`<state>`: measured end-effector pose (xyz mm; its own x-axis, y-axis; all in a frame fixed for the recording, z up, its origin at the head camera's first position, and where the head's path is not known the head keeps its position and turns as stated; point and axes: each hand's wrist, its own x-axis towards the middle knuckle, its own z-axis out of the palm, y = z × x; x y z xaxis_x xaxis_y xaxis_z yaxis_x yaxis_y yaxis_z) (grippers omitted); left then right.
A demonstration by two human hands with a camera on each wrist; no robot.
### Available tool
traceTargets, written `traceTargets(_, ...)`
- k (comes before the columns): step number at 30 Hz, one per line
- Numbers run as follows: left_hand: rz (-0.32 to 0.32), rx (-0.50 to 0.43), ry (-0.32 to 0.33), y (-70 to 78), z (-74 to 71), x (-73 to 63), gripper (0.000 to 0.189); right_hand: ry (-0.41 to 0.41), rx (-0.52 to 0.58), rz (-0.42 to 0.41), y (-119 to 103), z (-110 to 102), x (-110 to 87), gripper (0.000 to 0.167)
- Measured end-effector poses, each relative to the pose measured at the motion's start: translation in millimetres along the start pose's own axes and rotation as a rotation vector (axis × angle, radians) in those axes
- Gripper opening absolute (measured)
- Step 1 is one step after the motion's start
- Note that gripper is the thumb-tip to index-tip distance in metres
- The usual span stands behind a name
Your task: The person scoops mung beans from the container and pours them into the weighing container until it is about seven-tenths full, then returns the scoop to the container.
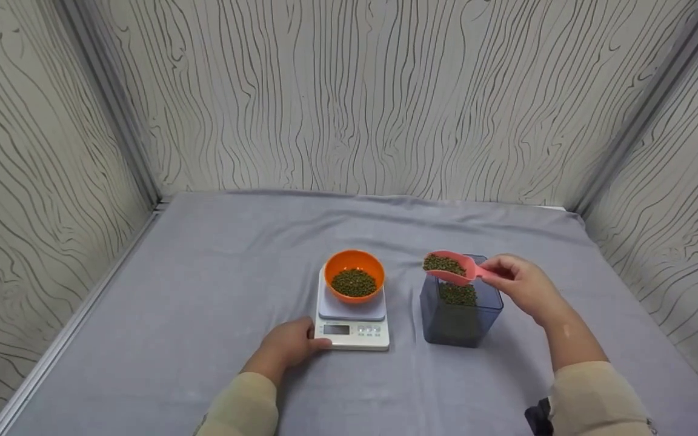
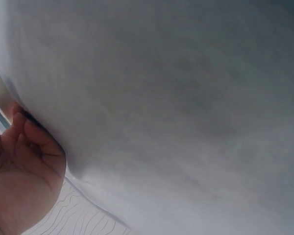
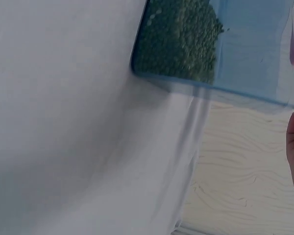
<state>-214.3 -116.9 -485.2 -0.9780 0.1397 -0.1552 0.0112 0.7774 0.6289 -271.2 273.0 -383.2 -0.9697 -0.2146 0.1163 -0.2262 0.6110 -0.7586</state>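
Observation:
My right hand (image 1: 525, 287) grips the handle of a pink scoop (image 1: 467, 270) heaped with small green beans, probably mung beans. The scoop is over the rim of a clear bluish container (image 1: 455, 327), which holds more of the beans (image 3: 181, 41). Left of it, an orange bowl (image 1: 355, 260) with beans (image 1: 354, 283) in the bottom sits on a white kitchen scale (image 1: 349, 342). At the scale's front left corner, my left hand (image 1: 291, 342) holds the edge, thumb along the front. Curled fingers of the left hand (image 2: 27, 166) show in the left wrist view.
A grey cloth (image 1: 203, 272) with some wrinkles covers the table. Walls with a wood-grain pattern (image 1: 349, 97) enclose the back and both sides. A small dark object (image 1: 540, 416) shows by the right sleeve.

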Motion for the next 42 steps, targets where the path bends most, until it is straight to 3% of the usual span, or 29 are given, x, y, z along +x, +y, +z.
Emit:
traceTargets(10, 0.013, 0.009, 0.015, -2.1, 0.7, 0.3, 0.038, -0.015, -0.123, -0.102, -30.7, 32.8, 12.1, 0.015)
traceTargets(24, -0.046, 0.028, -0.013, -2.4, 3.4, 5.4, 0.037, 0.105, -0.319, -0.308, -53.9, 78.9, 20.6, 0.008)
traceTargets(42, -0.072, 0.005, -0.035, -1.8, 2.0, 5.5, 0.037, 0.168, -0.456, -0.414, -74.3, 92.5, 24.1, 0.012)
